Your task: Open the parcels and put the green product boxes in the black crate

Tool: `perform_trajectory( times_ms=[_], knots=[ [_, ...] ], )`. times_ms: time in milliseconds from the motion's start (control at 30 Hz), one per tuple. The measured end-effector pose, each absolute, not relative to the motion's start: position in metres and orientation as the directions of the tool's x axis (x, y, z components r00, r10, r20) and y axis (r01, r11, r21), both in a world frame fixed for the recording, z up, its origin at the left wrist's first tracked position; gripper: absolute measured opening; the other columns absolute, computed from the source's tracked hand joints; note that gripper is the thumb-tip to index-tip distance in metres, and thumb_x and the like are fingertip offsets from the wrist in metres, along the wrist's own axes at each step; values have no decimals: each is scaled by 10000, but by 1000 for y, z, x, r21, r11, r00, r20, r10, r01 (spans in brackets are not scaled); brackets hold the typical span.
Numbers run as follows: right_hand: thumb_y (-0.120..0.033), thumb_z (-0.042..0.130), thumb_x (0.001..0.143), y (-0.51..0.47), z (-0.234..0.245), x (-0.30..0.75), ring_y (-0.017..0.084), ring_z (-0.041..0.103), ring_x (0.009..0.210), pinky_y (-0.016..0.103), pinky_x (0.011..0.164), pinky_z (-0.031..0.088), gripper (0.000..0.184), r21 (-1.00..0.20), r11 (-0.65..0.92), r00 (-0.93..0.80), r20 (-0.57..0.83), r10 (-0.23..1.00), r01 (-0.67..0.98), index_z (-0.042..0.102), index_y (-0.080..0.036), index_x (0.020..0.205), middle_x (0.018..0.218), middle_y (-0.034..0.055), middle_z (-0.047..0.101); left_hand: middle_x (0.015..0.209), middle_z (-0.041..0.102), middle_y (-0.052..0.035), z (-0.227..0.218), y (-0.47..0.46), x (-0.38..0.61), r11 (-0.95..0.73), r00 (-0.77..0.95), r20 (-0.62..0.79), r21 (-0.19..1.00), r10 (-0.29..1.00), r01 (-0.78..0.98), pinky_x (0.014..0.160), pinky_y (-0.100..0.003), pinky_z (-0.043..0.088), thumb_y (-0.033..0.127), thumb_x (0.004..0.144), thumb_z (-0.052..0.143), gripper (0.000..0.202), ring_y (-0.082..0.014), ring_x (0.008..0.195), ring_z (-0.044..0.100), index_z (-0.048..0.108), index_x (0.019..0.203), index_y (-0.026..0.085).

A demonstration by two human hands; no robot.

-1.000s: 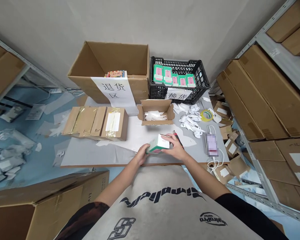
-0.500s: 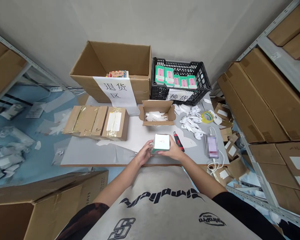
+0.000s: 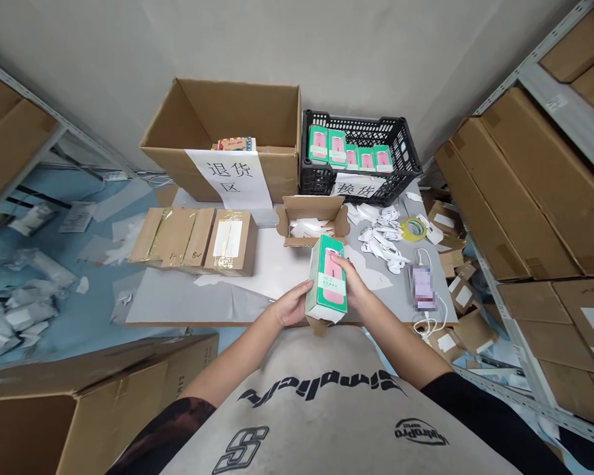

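Where steel shelving stacked with flat brown cardboard cartons [image 3: 529,191] closes in on the right, a pale grey bench [image 3: 178,303] stands against a bare wall, with clear plastic packaging [image 3: 30,310] scattered over the blue floor to its left. At the back of the bench sits a large open cardboard box [image 3: 237,112], a white paper sign with black Chinese characters [image 3: 230,178] hanging on its front, and beside it a black plastic mesh crate [image 3: 406,142] holds a row of green boxes with pink panels [image 3: 318,144]. Two brown taped parcels [image 3: 228,243] lie to the left, and a small open cardboard box of white paper scraps [image 3: 311,211] sits mid-bench. Crumpled white paper slips [image 3: 381,241], a roll of yellow-green tape [image 3: 414,228] and a blurred phone on a white cable [image 3: 422,288] lie to the right. Near the bench's front edge, a green-and-pink carton [image 3: 327,280] is raised and tilted on end, a brown flap [image 3: 317,324] hanging beneath it. The right hand [image 3: 349,282] grips its upper side, fingers curled around it, while the left hand [image 3: 291,305] cups its lower corner.
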State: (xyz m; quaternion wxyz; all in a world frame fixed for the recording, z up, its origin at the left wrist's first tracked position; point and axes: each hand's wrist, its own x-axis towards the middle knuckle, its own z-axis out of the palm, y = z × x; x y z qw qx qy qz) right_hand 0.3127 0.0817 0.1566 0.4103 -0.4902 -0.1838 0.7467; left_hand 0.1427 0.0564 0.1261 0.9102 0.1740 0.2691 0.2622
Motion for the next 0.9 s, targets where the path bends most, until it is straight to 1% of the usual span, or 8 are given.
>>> perform_trajectory(
  times_ms=[133,233,333,433,500,567,700,900],
  knots=[
    [-591,666,745,82,163,311,274,696,794,410,763,548,408,-674,-628,-193,-607,771,-389,646,-226,927,774,39,727,1095,708,-131,138,46,143,814,691,-450,436,566,-383,951,-470,475,644,804,637,664,-353,1139,614,593,1247,150],
    [-633,624,760,75,167,312,288,694,867,415,793,545,457,-733,-557,-129,-555,822,-390,649,-229,972,815,45,732,1140,679,-137,153,41,132,781,736,-349,497,580,-380,926,-490,487,722,729,667,809,-356,1119,618,533,1323,189],
    [-664,580,780,69,176,310,308,683,943,427,816,543,518,-767,-486,-63,-510,858,-419,647,-224,1043,887,59,738,1199,631,-131,169,41,123,646,740,-239,691,629,-326,904,-465,500,572,577,868,907,-341,1092,616,504,1331,224],
    [-645,599,769,71,184,309,314,674,972,443,843,544,518,-751,-425,-13,-485,874,-505,642,-227,1072,933,58,738,1217,598,-111,176,44,122,454,613,-246,866,751,-208,879,-393,510,392,622,890,697,-316,1136,572,566,1210,208],
    [-610,637,750,76,183,311,313,667,978,453,875,537,508,-749,-375,23,-461,887,-546,637,-214,1068,967,70,733,1227,588,-104,174,46,121,424,565,-259,887,783,-181,879,-380,508,383,667,862,620,-308,1151,558,573,1185,205],
    [-543,713,705,81,177,315,300,661,968,453,900,527,491,-780,-311,88,-422,902,-543,618,-212,1056,987,71,721,1239,588,-111,169,49,116,485,633,-265,851,727,-201,906,-403,498,391,630,884,742,-315,1145,569,542,1263,213],
    [-407,830,609,83,157,322,244,650,922,414,890,528,530,-895,-196,186,-289,939,-402,554,-262,1038,973,11,686,1305,566,-129,153,58,109,564,754,-248,804,608,-190,978,-434,460,351,552,922,993,-335,1220,536,441,1414,241],
    [-399,859,608,83,151,325,241,624,1025,397,890,521,671,-984,-136,-58,-130,990,-111,482,-306,1155,1078,14,662,1188,618,-85,121,68,133,447,506,-364,893,782,-48,899,-404,488,249,539,912,855,-282,1091,588,497,1287,234]
  ],
)
